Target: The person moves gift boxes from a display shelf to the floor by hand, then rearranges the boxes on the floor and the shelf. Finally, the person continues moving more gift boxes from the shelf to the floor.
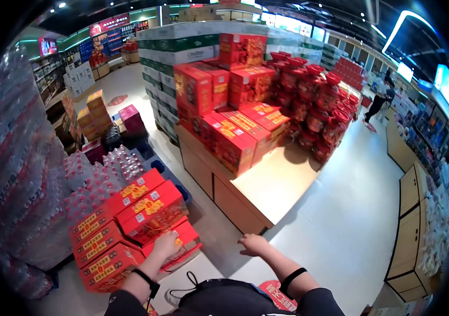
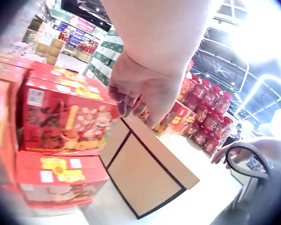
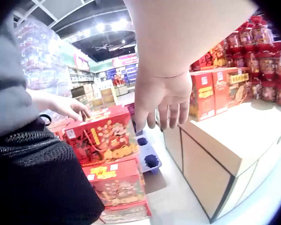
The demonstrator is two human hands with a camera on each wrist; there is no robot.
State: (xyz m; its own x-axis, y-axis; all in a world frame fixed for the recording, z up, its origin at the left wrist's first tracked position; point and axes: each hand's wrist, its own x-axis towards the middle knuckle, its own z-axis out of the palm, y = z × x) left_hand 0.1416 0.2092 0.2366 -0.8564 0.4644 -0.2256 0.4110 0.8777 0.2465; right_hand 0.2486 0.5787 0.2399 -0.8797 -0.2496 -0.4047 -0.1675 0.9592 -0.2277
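Observation:
My left hand [image 1: 166, 245] is over the front of a low stack of red gift boxes [image 1: 153, 208] with yellow lettering. In the left wrist view the left hand [image 2: 145, 89] has loosely bent fingers, right of a printed red box [image 2: 68, 117], and no object shows in its grasp. The right wrist view shows its fingers overlapping the top of the upper red box [image 3: 105, 133]. My right hand [image 1: 254, 245] hangs over the floor near the wooden display stand, holding nothing. Its fingers [image 3: 173, 112] point down, relaxed, in the right wrist view.
The wooden display stand [image 1: 287, 181] carries more red boxes [image 1: 232, 137] and red-lidded jars [image 1: 316, 102]. Shrink-wrapped bottles [image 1: 103, 171] stand behind the low stack, beside a tall wrapped pile [image 1: 21, 158]. Shelving [image 1: 414, 226] lines the right; a person [image 1: 380, 100] stands far off.

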